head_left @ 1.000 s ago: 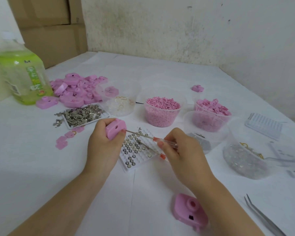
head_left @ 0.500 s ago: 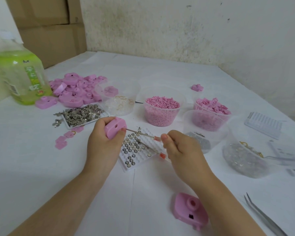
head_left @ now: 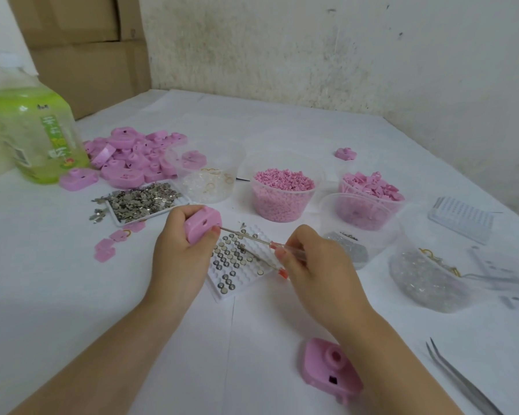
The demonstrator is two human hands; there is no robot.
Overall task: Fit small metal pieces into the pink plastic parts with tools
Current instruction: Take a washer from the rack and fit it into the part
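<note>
Head view: my left hand gripped pink part; right hand pinched screwdriver, shaft pointing left, tip at part.

Matt pink plastic part; screwdriver w/ thin bright-metal shaft & clear glossy plastic handle. Small metal pieces, shiny silver. White moulded-plastic tray, dimpled. Clear plastic tubs, semi-gloss. Tabletop under smooth white paper. Steel tweezers, dull sheen. Wall: rough, stained plaster. Cardboard boxes, matt brown. Bottle: translucent plastic w/ glossy label.
</note>
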